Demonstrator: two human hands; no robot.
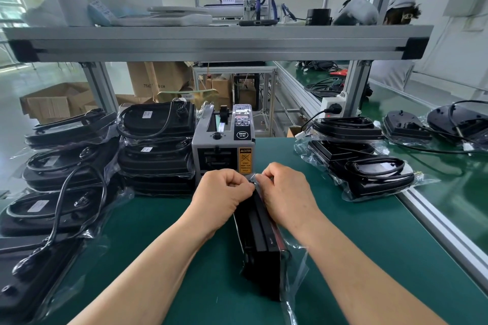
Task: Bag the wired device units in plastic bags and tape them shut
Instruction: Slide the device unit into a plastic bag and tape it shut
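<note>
I am seeing the left hand (224,188) and right hand (286,192) pinching the far end of the plastic bag (296,266) with curled fingers (235,179). The device unit (260,240) inside is standing on edge at the centre of the desk (158,245), just nearer than the tape dispenser (223,140).

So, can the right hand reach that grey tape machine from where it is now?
Probably yes. The tape dispenser stands just behind the right hand, its front facing the person, with nothing between. The hand would first have to let go of the plastic bag it pinches.
</note>
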